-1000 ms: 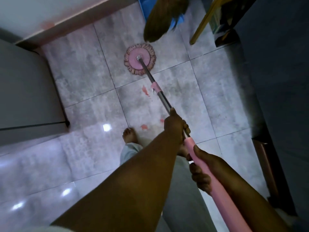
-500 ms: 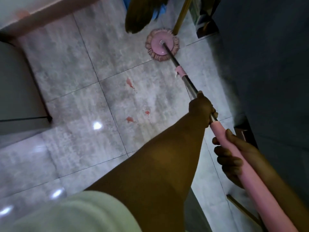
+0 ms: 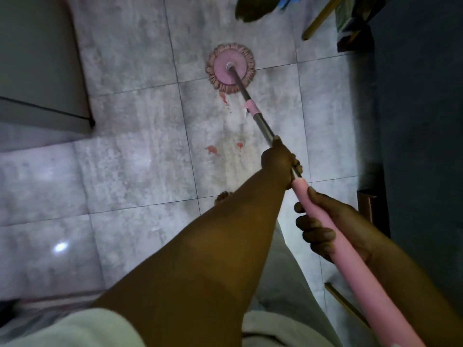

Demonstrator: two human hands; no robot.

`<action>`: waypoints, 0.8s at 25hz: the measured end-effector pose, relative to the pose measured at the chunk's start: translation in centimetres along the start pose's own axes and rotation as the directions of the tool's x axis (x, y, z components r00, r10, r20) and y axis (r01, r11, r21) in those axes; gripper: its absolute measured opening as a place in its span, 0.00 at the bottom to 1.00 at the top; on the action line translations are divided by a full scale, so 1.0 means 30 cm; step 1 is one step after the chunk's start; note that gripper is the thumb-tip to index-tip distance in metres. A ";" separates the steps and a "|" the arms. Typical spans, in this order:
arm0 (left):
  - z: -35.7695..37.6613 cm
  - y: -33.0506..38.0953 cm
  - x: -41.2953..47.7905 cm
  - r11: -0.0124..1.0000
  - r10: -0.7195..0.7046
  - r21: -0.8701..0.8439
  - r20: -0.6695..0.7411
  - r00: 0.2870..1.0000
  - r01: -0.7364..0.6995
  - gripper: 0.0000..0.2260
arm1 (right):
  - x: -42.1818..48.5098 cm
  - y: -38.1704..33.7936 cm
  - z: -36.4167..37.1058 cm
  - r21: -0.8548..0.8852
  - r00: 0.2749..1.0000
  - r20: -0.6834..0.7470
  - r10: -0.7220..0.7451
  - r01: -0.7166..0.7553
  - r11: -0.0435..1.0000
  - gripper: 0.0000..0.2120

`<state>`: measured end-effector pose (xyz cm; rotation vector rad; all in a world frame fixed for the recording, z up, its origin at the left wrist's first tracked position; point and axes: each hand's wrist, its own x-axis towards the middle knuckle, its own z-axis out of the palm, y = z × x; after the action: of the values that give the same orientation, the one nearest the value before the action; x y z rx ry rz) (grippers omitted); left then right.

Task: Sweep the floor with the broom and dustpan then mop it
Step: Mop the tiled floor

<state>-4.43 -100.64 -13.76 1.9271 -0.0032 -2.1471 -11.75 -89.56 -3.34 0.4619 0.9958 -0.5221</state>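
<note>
Both hands clamped on the mop: left hand (image 3: 278, 161) wrapped tight round the metal shaft (image 3: 260, 123) just ahead of the pink grip (image 3: 350, 259), right hand (image 3: 323, 229) curled round that grip further back, thumb on top. Out along the slanting shaft to the round mop head (image 3: 230, 67), lying flat on the tiled floor (image 3: 137, 171), just beyond a few reddish stains (image 3: 213, 150). Probably light and stiff along the pole, soft and draggy at the fringe. Likely slick on bare metal, so surer on the padded pink sleeve, hands spaced for leverage. Judged to be in the mopping stage. Past the head, broom (image 3: 253, 8) bristles at the top edge.
</note>
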 end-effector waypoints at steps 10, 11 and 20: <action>-0.276 -0.051 0.047 0.995 0.097 0.003 -0.208 0.973 -0.098 0.19 | 0.157 0.134 0.030 -0.230 0.998 0.023 0.055 -0.048 0.972 0.17; -0.235 -0.081 0.056 0.996 0.089 0.000 -0.204 0.975 -0.092 0.20 | 0.139 0.124 -0.021 -0.231 0.999 0.017 0.033 -0.028 0.973 0.18; 0.366 -0.594 -0.017 0.999 0.003 0.039 -0.006 1.000 -0.003 0.22 | -0.273 0.138 -0.654 -0.079 0.997 -0.039 -0.063 0.060 0.995 0.17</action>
<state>-18.46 -85.14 -14.98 1.9532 -0.0478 -2.1551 -25.83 -73.20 -4.84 0.3745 1.0688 -0.5291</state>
